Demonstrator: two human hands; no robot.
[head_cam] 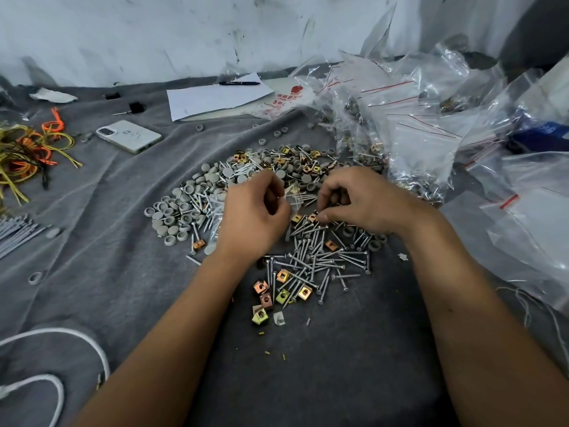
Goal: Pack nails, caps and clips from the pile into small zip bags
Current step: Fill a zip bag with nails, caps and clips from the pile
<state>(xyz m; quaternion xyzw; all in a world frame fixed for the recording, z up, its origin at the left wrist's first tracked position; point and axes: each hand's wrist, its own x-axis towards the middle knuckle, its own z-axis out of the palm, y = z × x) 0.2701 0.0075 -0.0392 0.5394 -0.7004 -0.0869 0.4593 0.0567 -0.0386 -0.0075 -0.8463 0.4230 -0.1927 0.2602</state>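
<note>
Printed in red on a white plastic bag at the far side: an apple-like logo, a row of characters too blurred to read, and a digit 5 below. Lying beside it, a sheet of white paper with a black pen across its top edge.

Spreading over the grey, soft, creased cloth, a mixed pile: slim silvery nails with flat heads, round matt grey caps, some dome-up and some showing hollow undersides, and square folded metal clips in gold, copper and yellow-green tints, each with a centre hole.

Hovering over the pile's middle, left hand with fingers curled, pinching a small clear zip bag, glossy and crumpled. Close beside it, right hand with fingers curled down into the nails, possibly gripping a few, though the fingertips are hiding what is in there.

Heaping at the right, clear zip bags with red seal lines, several already holding hardware. Resting at the left, a white phone face down, a tangle of yellow and orange ties, a bundle of long grey nails, and a white braided cord looping near the bottom corner
</note>
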